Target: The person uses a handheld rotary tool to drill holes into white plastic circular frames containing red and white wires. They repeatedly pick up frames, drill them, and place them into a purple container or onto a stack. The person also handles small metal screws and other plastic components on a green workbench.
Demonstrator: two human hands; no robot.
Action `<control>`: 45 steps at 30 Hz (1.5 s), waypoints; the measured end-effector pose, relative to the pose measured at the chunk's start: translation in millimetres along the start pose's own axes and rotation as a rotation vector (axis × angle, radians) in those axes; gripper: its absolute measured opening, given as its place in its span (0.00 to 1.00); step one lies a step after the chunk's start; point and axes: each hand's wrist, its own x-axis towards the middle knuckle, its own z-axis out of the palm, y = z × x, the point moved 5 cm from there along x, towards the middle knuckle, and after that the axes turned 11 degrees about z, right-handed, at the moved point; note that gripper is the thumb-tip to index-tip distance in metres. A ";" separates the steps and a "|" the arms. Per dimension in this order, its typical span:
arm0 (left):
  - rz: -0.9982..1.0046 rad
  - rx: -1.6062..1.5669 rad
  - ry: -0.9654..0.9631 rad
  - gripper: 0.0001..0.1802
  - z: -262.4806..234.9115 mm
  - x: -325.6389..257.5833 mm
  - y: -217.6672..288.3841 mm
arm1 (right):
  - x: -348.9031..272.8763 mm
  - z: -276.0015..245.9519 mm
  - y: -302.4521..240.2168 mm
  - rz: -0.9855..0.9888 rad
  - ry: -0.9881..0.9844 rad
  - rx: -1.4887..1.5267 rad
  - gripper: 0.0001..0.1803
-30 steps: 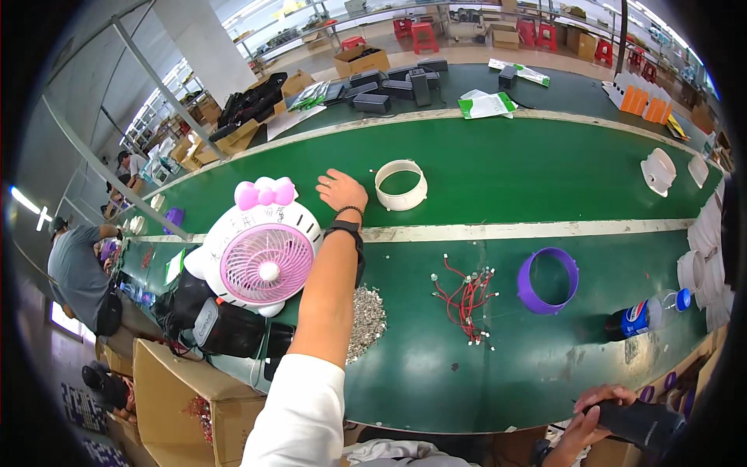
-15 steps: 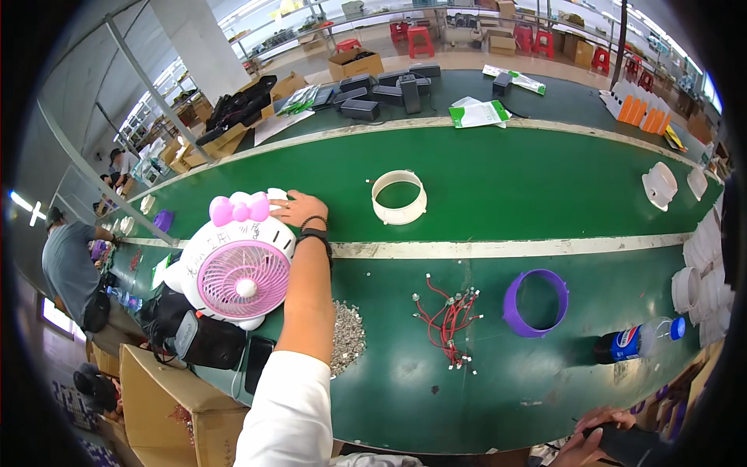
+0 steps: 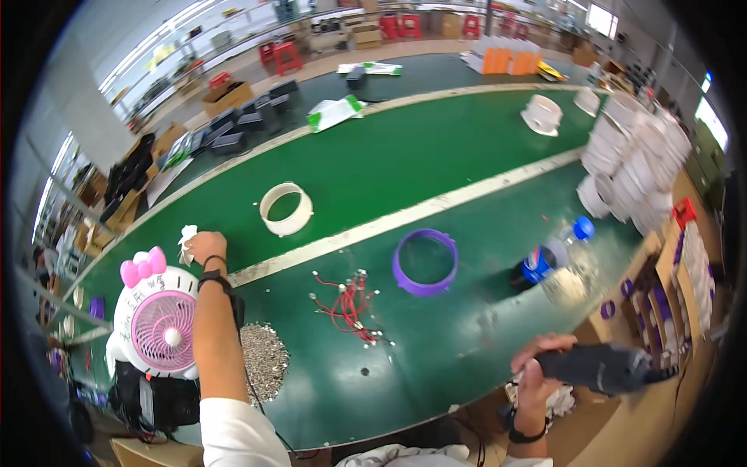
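Hands, 2 in number, both bare. Left hand (image 3: 206,246): fingers drawn in narrow on a white piece (image 3: 187,243) (its exact shape unclear), at the near side of the belt (image 3: 412,156), just beyond the fan (image 3: 167,331). Right hand (image 3: 538,362): wrapped around the grip end of a black tool (image 3: 595,368), held at the near edge of the table (image 3: 467,342), its far end pointing right.

Fan: 1, white with pink grille and bow, upright, beside the left forearm; contact cannot be told. Bag (image 3: 159,401): 1, black, just below the fan. Parts heap (image 3: 264,362): 1, small metallic bits, right of the left forearm. Wires (image 3: 350,307): 1 loose pile, red with white ends, mid-table. Purple ring (image 3: 425,289): 1, right of the wires. White ring (image 3: 289,227): 1, on the belt. Bottle (image 3: 541,265): 1, blue cap, dark contents, lying down. Housings (image 3: 634,156): white, stacked at right.
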 end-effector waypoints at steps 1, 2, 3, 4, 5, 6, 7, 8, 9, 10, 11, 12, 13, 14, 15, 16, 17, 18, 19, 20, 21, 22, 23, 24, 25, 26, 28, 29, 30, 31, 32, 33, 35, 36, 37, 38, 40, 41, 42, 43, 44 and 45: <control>0.051 -0.009 0.033 0.26 -7.8 -8.5 20.4 | -2.9 -6.1 0.8 0.021 0.016 0.003 0.22; 0.092 0.008 0.085 0.26 -20.4 -11.7 34.1 | -7.1 -9.6 3.3 0.038 0.022 0.025 0.22; 0.132 0.024 0.138 0.26 -32.7 -16.5 47.6 | -15.4 -18.2 7.3 0.059 -0.081 0.079 0.23; 0.192 -0.056 0.189 0.25 -42.9 -9.3 55.6 | -25.2 -27.4 14.4 0.027 -0.035 -0.070 0.25; 0.250 -0.133 0.238 0.25 -50.1 6.4 49.8 | -31.6 -29.3 17.3 0.026 -0.010 -0.137 0.22; 0.305 -0.204 0.269 0.25 -50.9 10.0 48.3 | -29.5 -18.2 18.2 0.049 -0.023 -0.114 0.19; 0.360 -0.454 0.203 0.25 -68.5 -23.1 73.7 | -27.5 -10.7 17.9 0.085 -0.014 -0.080 0.16; 0.411 -0.690 0.107 0.25 -107.0 -70.4 104.9 | -22.2 -9.0 18.3 0.127 0.012 -0.057 0.13; 0.447 -0.903 0.131 0.25 -133.6 -102.1 97.8 | -16.6 2.1 14.1 0.136 0.006 -0.014 0.10; 0.485 -1.135 0.155 0.25 -160.0 -137.3 98.0 | -12.0 8.2 8.1 0.151 0.021 0.026 0.10; 0.459 -1.366 0.175 0.26 -208.9 -202.0 104.8 | -5.1 11.0 7.7 0.161 0.030 0.083 0.11; 0.454 -1.552 0.230 0.27 -236.5 -259.3 104.6 | -2.5 9.8 10.9 0.176 0.009 0.064 0.13; 0.515 -1.577 0.204 0.28 -262.4 -308.8 103.2 | -2.2 5.4 15.1 0.189 -0.002 0.037 0.14; 0.579 -1.525 0.294 0.29 -277.7 -350.4 88.4 | -0.7 11.0 12.4 0.177 -0.002 0.028 0.15; 0.760 -1.565 0.359 0.30 -295.4 -400.3 88.2 | 2.9 13.2 8.7 0.162 0.007 0.002 0.15; 0.760 -1.497 0.358 0.31 -312.6 -444.9 90.0 | 4.5 18.6 17.1 0.120 0.004 0.013 0.15; 0.923 -1.221 0.039 0.31 -298.3 -426.4 96.6 | 4.5 15.2 13.5 0.129 0.004 0.055 0.16; 1.031 -1.193 -0.041 0.30 -309.0 -456.7 111.3 | 4.2 19.5 15.7 0.153 -0.027 0.082 0.16; 1.193 -1.205 -0.126 0.28 -320.9 -495.5 130.1 | 2.0 18.1 20.1 0.163 0.003 0.048 0.16; 1.407 -1.237 -0.216 0.27 -328.1 -533.1 148.9 | 0.4 15.2 25.5 0.169 0.033 0.020 0.17; 1.590 -1.259 -0.297 0.26 -331.3 -566.1 160.5 | -0.1 21.7 27.9 0.178 0.042 0.003 0.17; 1.744 -1.296 -0.372 0.25 -332.5 -600.7 170.6 | -0.4 21.4 23.9 0.146 0.034 -0.005 0.17; 1.866 -1.318 -0.452 0.24 -329.4 -634.2 180.2 | -2.2 15.8 29.1 0.163 0.027 -0.013 0.17; 1.947 -1.315 -0.512 0.23 -329.7 -655.3 184.3 | -3.4 18.9 33.3 0.182 0.001 -0.009 0.17; 1.993 -1.330 -0.558 0.22 -333.0 -663.6 185.6 | -4.0 22.6 28.3 0.168 0.010 -0.011 0.18; 2.006 -1.365 -0.606 0.21 -338.2 -658.6 181.9 | -5.5 28.0 19.2 0.156 0.018 -0.012 0.18; 1.984 -1.464 -0.710 0.24 -341.3 -640.8 173.7 | -10.1 23.1 -3.3 0.129 0.058 -0.077 0.21; 1.975 -1.405 -0.577 0.23 -326.7 -619.0 171.1 | -8.5 14.8 0.7 0.065 0.078 -0.123 0.24; 1.971 -1.368 -0.460 0.23 -310.5 -592.8 167.6 | -8.0 4.7 -16.1 -0.006 0.062 -0.092 0.28; 1.801 -1.246 -0.249 0.14 -314.2 -551.3 167.6 | -6.5 1.9 -27.5 -0.036 0.050 -0.019 0.31; 1.622 -1.153 -0.109 0.06 -307.9 -509.6 169.7 | -5.1 -1.4 -40.8 -0.076 0.047 -0.041 0.31; 1.300 -1.334 -0.198 0.07 -283.8 -464.1 178.3 | -4.5 -1.9 -51.8 -0.062 0.068 -0.020 0.30; 0.975 -1.101 -0.118 0.14 -229.3 -368.5 200.6 | 0.8 -1.4 -62.3 -0.073 0.055 0.067 0.28; 0.958 -0.989 -0.050 0.12 -200.8 -321.4 212.7 | 3.6 -1.3 -70.3 -0.070 0.037 0.089 0.27; 0.991 -1.025 0.103 0.09 -166.7 -274.4 211.7 | 4.3 10.7 -84.7 -0.070 0.082 0.104 0.23; 0.979 -0.810 0.227 0.13 -140.2 -236.0 206.4 | 6.8 14.4 -82.8 -0.049 0.059 0.125 0.22; 0.903 -0.693 0.146 0.18 -96.2 -193.1 213.5 | 7.3 11.5 -79.4 -0.017 0.034 0.147 0.20; 0.928 -0.656 0.133 0.18 -80.2 -180.8 216.9 | 7.3 15.0 -81.2 -0.017 0.048 0.147 0.18; 0.959 -0.628 0.098 0.17 -74.6 -185.1 224.9 | 6.1 15.1 -78.9 -0.001 0.042 0.121 0.18; 0.934 -0.477 -0.013 0.15 -69.0 -179.1 231.3 | 5.1 16.2 -77.0 0.014 0.030 0.102 0.18; 0.995 -0.413 0.058 0.14 -76.7 -174.3 234.1 | 4.4 18.0 -75.5 0.029 0.013 0.090 0.17; 1.054 -0.344 0.122 0.13 -85.9 -174.3 234.1 | 1.8 19.2 -72.9 0.013 -0.009 0.079 0.17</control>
